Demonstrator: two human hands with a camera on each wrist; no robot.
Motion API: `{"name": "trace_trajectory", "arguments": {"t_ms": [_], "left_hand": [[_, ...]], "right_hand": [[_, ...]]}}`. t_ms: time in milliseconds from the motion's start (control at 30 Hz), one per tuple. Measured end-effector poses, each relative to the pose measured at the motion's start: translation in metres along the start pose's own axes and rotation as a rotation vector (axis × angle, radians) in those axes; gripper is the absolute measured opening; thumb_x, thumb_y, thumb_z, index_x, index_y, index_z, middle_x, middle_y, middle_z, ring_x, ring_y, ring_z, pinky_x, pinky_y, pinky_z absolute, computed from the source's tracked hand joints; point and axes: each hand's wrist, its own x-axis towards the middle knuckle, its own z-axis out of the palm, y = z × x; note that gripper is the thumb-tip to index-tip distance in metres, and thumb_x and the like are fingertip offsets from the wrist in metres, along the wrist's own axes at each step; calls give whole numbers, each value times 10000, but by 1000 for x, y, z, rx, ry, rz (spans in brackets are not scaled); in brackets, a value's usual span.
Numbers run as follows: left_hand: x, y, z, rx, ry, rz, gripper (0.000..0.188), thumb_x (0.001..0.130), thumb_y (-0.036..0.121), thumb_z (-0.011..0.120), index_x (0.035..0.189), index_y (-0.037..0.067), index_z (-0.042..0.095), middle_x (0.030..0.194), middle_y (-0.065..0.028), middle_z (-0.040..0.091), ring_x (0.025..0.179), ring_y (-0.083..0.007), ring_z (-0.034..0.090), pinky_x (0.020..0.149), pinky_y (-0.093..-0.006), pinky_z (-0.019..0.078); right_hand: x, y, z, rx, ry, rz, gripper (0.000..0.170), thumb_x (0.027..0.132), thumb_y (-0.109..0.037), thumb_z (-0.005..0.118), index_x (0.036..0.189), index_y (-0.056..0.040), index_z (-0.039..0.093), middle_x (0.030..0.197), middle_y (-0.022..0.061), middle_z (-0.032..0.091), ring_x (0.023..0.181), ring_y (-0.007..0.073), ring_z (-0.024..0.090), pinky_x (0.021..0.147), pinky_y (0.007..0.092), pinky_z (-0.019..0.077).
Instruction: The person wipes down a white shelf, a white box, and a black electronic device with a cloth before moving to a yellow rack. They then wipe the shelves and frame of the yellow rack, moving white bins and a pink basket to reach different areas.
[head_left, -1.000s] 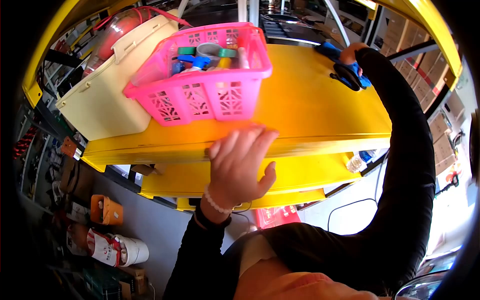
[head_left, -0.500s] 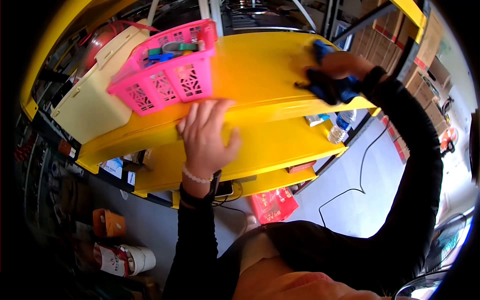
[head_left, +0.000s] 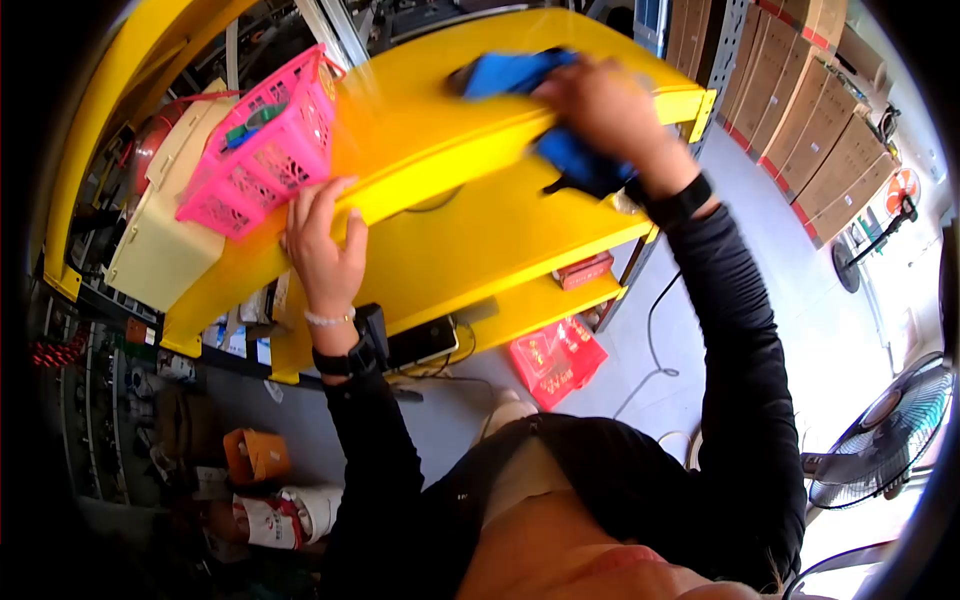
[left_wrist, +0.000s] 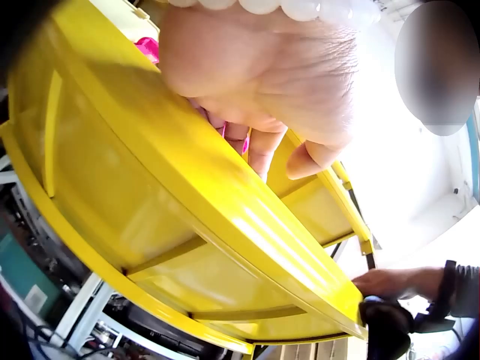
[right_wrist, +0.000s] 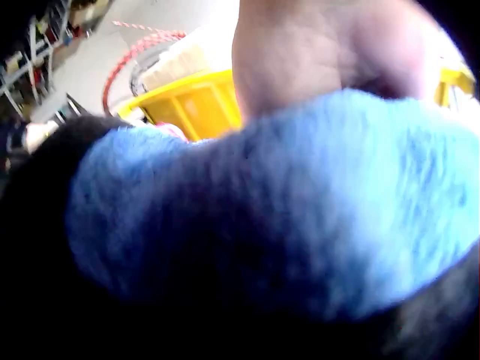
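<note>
In the head view, the right hand grips a bunched blue cloth at the front edge of the yellow shelf; part of the cloth hangs below the edge. The right wrist view shows the fuzzy blue cloth filling most of the picture against the palm; the fingertips are hidden. The left hand rests on the shelf's front edge with extended fingers, beside the pink basket. In the left wrist view, the left hand lies over the yellow edge, thumb apart from the fingers.
A cream bin stands left of the basket. Lower yellow shelves hold a dark device and a red box. On the floor are a red bag, a cable and a fan; stacked cartons stand at the right.
The right hand has moved left and toward the shelf's front edge with the cloth. The head view has shifted, so the basket and left hand appear farther left; the left hand stays near the front edge.
</note>
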Motion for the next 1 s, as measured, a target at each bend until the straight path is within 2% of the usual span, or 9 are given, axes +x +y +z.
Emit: {"name": "trace_trajectory", "arguments": {"t_ms": [33,100,167,233,267,367,467,633,1000], "left_hand": [[-2,-1,1,-27,3,-18,278,787,75,595,1060,92,648,991,-119,606,961,-330,576,793,-380,428],[-4,14,-7,-148,128,-39,195,809,39,597,1000,43,639,910,-97,612,861,-280,587,737,-357,442],[-6,48,-23,-252,297,-123,148,820,32,602,965,20,630,866,-86,607,796,-260,571,705,-354,444],[-12,88,-51,-646,364,75,90,835,64,616,908,11,617,825,-71,586,737,-208,513,646,-329,416],[-11,90,-71,-674,186,297,105,828,103,641,890,22,618,824,-72,581,715,-201,492,632,-321,397],[-17,116,-105,-715,-63,471,363,876,446,595,853,86,567,732,-22,490,646,-165,411,582,-308,323],[-27,127,-113,-891,-94,460,474,872,586,576,871,113,550,707,-8,474,624,-163,397,572,-302,313],[-54,131,-128,-968,-107,426,412,857,513,582,871,102,556,702,-15,486,615,-172,414,568,-308,328],[-83,142,-154,-916,-67,341,280,823,352,596,871,78,571,691,-31,510,596,-190,452,560,-323,360]], "right_hand": [[-4,50,34,-197,186,-279,241,955,-311,529,1068,-169,688,995,56,657,967,252,620,789,371,510],[-18,82,21,-133,114,91,236,968,-292,517,1096,-166,671,963,92,661,857,263,669,728,369,534],[-31,102,23,-85,220,193,327,967,-410,491,1035,-134,652,966,148,654,797,345,664,682,439,546],[-43,101,24,35,314,217,341,966,-420,490,1026,-124,650,930,152,666,782,377,653,670,443,535],[-48,90,13,138,247,278,346,964,-419,498,1028,-116,651,895,158,669,784,381,651,672,439,530],[-75,37,-7,412,167,343,311,940,-366,572,1007,-77,666,825,194,663,782,389,645,671,415,516],[-104,-18,0,590,56,158,256,922,-307,614,989,-67,668,819,199,656,766,388,639,653,411,512],[-117,-89,34,682,-153,-128,278,884,-362,641,929,-88,654,806,156,647,739,397,616,622,438,502],[-99,-116,65,609,-344,-314,356,869,-412,636,942,-65,662,860,157,662,805,380,628,686,430,511]]}}
